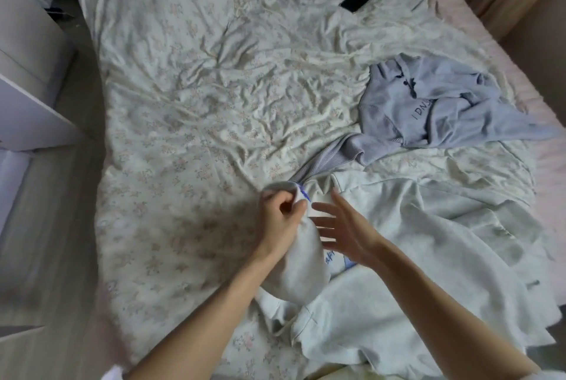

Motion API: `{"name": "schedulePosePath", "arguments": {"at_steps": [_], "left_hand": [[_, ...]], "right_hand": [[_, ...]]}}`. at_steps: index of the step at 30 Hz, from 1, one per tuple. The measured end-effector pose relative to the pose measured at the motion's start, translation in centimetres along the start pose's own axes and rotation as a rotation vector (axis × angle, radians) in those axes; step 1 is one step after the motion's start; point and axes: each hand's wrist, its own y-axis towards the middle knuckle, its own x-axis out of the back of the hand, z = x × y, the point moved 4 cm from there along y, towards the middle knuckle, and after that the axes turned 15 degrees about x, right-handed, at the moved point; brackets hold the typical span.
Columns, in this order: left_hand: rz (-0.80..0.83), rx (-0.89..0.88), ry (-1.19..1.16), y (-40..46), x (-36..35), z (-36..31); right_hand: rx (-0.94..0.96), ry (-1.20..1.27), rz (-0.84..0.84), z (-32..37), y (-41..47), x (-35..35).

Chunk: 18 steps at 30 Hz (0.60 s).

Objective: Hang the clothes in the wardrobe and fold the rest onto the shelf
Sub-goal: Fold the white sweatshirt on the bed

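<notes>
Head view showed your left hand with its fingers curled round a bunched fold of the white garment, pinching the cloth near a small blue mark. Your right hand hovered just beside it, fingers spread and relaxed, holding nothing; whether its fingertips touched the cloth could not be told. The white garment lay crumpled on the near right part of the bed, one portion gathered into a roll under your left hand, the rest spread loosely toward the right edge. A grey sweatshirt with dark lettering lay farther out on the bed, and one of its ribbed cuffs reached the gathered part of the white garment. A black phone rested well apart, near the far side.

As a judgement, the step in hand was sorting out the white garment, finding its collar or hem before hanging or folding. The next move called for your right hand to take a second hold, so that the cloth could be lifted and shaken flat.

White furniture stood at the left, cut off by the frame; whether it was the wardrobe could not be determined. No hanger was visible. The blue print on the garment was too blurred to read.
</notes>
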Motion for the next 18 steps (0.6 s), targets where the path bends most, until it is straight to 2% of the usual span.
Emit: {"name": "schedulePosePath", "arguments": {"at_steps": [3, 6, 8, 10, 11, 12, 13, 15, 17, 18], "left_hand": [[0.015, -0.095, 0.172, -3.5, -5.6, -0.3], [0.227, -0.131, 0.265, -6.5, -11.3, 0.3], [0.400, -0.217, 0.337, -8.3, -13.9, 0.5], [0.586, -0.286, 0.370, -10.2, -15.8, 0.8], [0.626, -0.301, 0.379, -10.8, -16.0, 1.0], [0.624, -0.309, 0.384, -11.3, -16.3, 1.3], [0.554, -0.335, 0.374, -11.2, -16.0, 1.5], [0.278, -0.503, 0.405, -10.4, -15.0, 1.7], [0.082, -0.622, 0.571, -9.1, -14.6, 2.5], [0.089, -0.601, 0.696, -8.4, -14.9, 3.5]], "right_hand": [[0.022, 0.122, 0.014, -0.1, -2.6, 3.9], [0.058, 0.161, 0.018, -0.2, -5.5, 8.0], [0.047, 0.153, -0.002, -0.9, -6.7, 10.0], [0.051, 0.056, -0.174, -2.2, -7.5, 12.0], [0.077, -0.034, -0.299, -2.8, -7.6, 12.9], [0.110, -0.124, -0.423, -3.2, -8.1, 14.0], [0.160, -0.230, -0.518, -3.2, -8.4, 14.7], [0.301, -0.473, -0.593, -2.6, -9.1, 16.2], [0.418, -0.720, -0.637, -1.8, -10.0, 17.7], [0.432, -0.818, -0.677, -1.8, -10.6, 18.8]]}}
